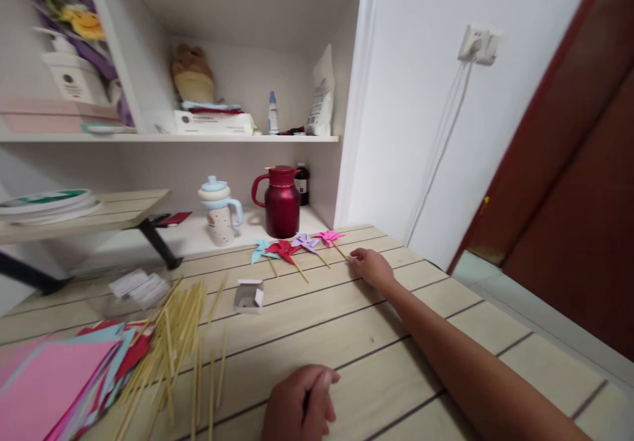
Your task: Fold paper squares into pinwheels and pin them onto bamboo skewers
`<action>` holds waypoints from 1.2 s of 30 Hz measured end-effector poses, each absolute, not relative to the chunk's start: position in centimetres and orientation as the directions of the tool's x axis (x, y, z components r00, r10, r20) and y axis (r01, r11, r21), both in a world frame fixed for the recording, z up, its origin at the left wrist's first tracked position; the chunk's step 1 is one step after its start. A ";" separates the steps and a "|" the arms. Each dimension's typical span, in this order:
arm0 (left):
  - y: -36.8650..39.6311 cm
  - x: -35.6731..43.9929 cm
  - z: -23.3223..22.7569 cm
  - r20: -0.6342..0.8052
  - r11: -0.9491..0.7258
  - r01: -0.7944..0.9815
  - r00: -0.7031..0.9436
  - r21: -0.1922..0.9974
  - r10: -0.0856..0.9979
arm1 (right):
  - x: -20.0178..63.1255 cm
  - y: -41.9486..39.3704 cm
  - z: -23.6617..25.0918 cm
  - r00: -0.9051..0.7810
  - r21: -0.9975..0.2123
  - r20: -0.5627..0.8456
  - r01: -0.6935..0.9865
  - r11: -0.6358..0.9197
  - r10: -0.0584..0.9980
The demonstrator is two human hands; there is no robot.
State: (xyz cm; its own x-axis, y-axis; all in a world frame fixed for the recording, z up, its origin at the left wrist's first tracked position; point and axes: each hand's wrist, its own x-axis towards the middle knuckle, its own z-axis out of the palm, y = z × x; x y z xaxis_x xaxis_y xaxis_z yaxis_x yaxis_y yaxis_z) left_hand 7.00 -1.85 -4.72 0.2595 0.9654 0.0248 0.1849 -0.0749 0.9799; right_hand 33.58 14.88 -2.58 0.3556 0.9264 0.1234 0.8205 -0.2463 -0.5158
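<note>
My right hand (372,269) reaches out over the table, its fingertips closed on the lower end of the stick of a pink pinwheel (329,237). To the left of that pinwheel lie a lilac pinwheel (307,243), a red pinwheel (284,251) and a light blue pinwheel (261,250), side by side on their sticks. Near the front edge of the view, my left hand (302,401) rests with its fingers curled in, and nothing shows in it. A small open white box (249,296) stands between the left hand and the pinwheels.
Many thin wooden sticks (185,329) lie loose at left, beside a stack of coloured paper (54,381) and a clear bag (139,289). Behind the pinwheels stand a dark red jug (282,204) and a pale cup (220,216). A small raised shelf (123,206) is at left.
</note>
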 end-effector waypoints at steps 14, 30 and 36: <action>-3.6 5.9 -1.4 0.610 -0.657 0.408 0.259 0.634 0.749 | 30.7 8.6 -5.1 0.392 -0.847 0.169 0.527 -0.071 0.904; -3.7 -18.8 6.8 0.690 -0.246 0.922 -0.032 0.300 0.723 | 17.5 4.1 -1.3 -0.046 -0.955 0.151 0.250 0.158 0.987; -4.9 -22.5 5.4 0.420 -0.252 0.954 0.164 0.164 0.893 | 18.6 4.0 -3.2 -0.017 -0.965 0.102 0.243 0.103 0.995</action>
State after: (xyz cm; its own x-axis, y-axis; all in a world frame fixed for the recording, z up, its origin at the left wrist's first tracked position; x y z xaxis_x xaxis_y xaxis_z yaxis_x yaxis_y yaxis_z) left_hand -22.50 -4.94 5.35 0.1640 0.8927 0.4198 0.9535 -0.2525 0.1643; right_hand 18.59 4.04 -3.20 -0.0173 0.9947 0.1018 0.2431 0.1029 -0.9645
